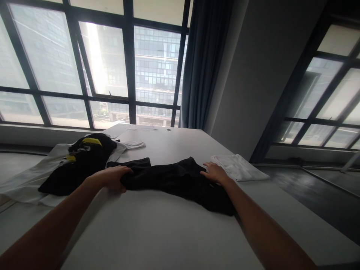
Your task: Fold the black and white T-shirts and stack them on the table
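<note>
A black garment lies stretched sideways across the white table in front of me, with a folded-over part at its left end. I cannot tell what kind of garment it is. My left hand is closed on its left edge, thumb above and fingers lower down. At the right side of the cloth, my right hand rests with its fingers apart, touching the fabric near its top edge. The garment's right part slants down toward me, under my right forearm.
Left of my left hand, a black T-shirt with a yellow print lies heaped over white clothing. A folded white cloth sits beyond my right hand, near the right edge of the white table. Windows and a curtain stand behind.
</note>
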The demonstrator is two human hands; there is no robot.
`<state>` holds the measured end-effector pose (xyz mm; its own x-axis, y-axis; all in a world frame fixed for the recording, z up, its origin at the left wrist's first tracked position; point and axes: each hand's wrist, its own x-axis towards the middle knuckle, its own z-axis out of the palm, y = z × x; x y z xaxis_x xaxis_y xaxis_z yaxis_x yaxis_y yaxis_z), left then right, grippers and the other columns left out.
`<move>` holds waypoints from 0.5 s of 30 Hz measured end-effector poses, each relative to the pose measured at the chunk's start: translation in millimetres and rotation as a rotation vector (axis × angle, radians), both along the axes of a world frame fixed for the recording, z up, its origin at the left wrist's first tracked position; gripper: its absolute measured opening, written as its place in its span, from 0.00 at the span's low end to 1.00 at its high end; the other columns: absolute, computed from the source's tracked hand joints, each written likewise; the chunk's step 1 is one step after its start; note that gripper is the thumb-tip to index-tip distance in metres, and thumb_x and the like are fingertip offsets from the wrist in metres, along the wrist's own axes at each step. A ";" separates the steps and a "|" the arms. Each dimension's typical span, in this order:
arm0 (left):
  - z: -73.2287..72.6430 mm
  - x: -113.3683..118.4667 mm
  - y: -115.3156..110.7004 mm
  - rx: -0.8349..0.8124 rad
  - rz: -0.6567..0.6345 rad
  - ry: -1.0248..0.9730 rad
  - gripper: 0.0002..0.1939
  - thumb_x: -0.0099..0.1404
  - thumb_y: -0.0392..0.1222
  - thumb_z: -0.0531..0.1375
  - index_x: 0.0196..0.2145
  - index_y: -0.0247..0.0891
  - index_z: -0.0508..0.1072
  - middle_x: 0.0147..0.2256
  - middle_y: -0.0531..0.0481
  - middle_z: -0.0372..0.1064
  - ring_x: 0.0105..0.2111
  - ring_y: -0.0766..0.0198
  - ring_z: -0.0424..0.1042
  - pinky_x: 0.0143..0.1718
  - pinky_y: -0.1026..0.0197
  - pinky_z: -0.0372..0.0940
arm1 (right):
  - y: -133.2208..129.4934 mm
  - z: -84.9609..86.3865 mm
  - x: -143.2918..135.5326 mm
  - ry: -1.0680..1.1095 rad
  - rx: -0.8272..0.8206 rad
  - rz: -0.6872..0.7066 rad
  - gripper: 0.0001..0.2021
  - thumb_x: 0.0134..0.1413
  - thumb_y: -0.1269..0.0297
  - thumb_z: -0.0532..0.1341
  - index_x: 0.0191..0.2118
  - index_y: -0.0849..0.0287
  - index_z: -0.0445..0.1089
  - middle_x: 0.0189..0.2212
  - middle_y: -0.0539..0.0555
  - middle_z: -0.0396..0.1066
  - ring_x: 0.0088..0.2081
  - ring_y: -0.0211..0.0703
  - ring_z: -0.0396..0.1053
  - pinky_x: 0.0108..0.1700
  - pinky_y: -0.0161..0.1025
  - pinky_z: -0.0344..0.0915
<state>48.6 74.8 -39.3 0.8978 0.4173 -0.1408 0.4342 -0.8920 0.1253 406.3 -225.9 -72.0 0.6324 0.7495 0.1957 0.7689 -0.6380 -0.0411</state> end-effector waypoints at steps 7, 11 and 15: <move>-7.7 -12.0 41.7 0.004 -0.013 -0.151 0.23 0.47 0.44 0.60 0.43 0.41 0.79 0.52 0.44 0.74 0.51 0.48 0.73 0.53 0.56 0.65 | 2.0 -16.3 19.7 0.136 0.055 0.158 0.14 0.59 0.62 0.59 0.48 0.59 0.75 0.50 0.59 0.72 0.51 0.47 0.69 0.53 0.39 0.63; -6.3 -9.6 47.6 0.056 0.158 -0.328 0.23 0.57 0.55 0.53 0.42 0.41 0.77 0.35 0.45 0.79 0.38 0.49 0.77 0.41 0.56 0.68 | 4.5 -10.6 19.9 0.105 0.144 0.042 0.09 0.60 0.66 0.56 0.39 0.59 0.74 0.41 0.58 0.75 0.43 0.45 0.71 0.46 0.38 0.64; 12.9 -13.9 37.0 0.007 0.209 -0.511 0.27 0.58 0.62 0.53 0.42 0.40 0.76 0.33 0.47 0.78 0.38 0.52 0.76 0.41 0.58 0.67 | -4.8 3.2 26.5 0.340 0.508 -0.159 0.11 0.63 0.64 0.52 0.41 0.60 0.69 0.31 0.57 0.75 0.31 0.42 0.72 0.34 0.37 0.67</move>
